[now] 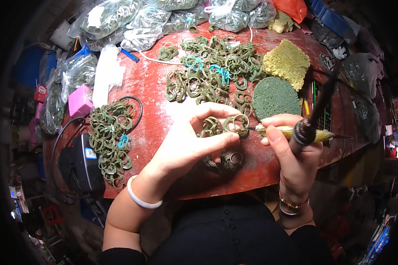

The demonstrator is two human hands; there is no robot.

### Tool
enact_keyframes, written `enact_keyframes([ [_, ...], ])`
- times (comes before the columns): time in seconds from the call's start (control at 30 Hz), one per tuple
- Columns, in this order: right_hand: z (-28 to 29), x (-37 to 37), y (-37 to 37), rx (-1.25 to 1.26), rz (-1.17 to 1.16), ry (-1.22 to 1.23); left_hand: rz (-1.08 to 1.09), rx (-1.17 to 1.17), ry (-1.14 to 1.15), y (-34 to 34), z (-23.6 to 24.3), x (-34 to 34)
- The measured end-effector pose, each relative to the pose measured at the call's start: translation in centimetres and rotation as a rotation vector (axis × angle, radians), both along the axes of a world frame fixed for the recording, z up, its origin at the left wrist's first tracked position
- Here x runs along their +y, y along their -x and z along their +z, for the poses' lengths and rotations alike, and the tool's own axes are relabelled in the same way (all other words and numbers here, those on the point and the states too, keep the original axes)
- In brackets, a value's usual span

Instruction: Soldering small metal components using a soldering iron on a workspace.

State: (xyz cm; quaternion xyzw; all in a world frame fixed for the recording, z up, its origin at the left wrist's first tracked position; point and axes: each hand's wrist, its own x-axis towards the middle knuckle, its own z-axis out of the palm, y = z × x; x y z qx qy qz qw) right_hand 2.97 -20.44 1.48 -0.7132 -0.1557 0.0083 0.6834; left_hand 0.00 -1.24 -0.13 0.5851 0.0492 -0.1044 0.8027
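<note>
My left hand is closed, pinching a small green ring between thumb and fingertips. More green rings show in the gap between its thumb and forefinger; whether they are held or lie beneath, I cannot tell. My right hand grips a thin pointed tool with a yellow wrapped handle, its dark tip touching or nearly touching the ring. A dark rod-shaped tool rises steeply across the same hand; how it is held is hidden. Just below my left fingertips lie a few more rings.
A heap of green rings with turquoise bits covers the far middle of the red table. Another pile lies left, beside a black corded box. Green and yellow sponges lie right. Filled plastic bags line the back.
</note>
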Motion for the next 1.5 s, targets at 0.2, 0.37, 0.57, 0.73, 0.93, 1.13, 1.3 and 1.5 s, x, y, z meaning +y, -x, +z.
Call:
enact_keyframes([
  [0.2,-0.6,0.3,-0.3,-0.102,-0.035,-0.012,0.016,0.025,0.004,0.1,0.1,0.1],
  [0.37,-0.3,0.2,0.0,-0.005,-0.028,-0.078,0.041,0.044,0.034,-0.1,-0.1,0.0],
  [0.57,-0.4,0.1,-0.1,-0.060,-0.001,0.012,0.045,0.068,0.035,-0.1,-0.2,0.1],
  [0.73,-0.3,0.3,0.0,-0.010,-0.017,-0.008,0.049,0.057,0.039,-0.3,-0.2,0.1],
  [0.93,0.1,0.5,0.4,0.059,0.033,-0.060,0.066,0.058,0.109,-0.3,-0.5,0.4],
  [1.13,0.0,0.4,-0.1,-0.002,0.004,-0.011,0.029,0.088,0.090,-0.4,-0.4,0.8],
  [1.3,0.2,0.6,-0.3,0.069,-0.094,-0.034,0.092,0.113,0.109,-0.5,-0.5,0.4],
  [1.5,-0.4,1.0,-0.8,0.001,-0.079,-0.077,0.092,0.155,0.148,-0.6,-0.2,0.3],
])
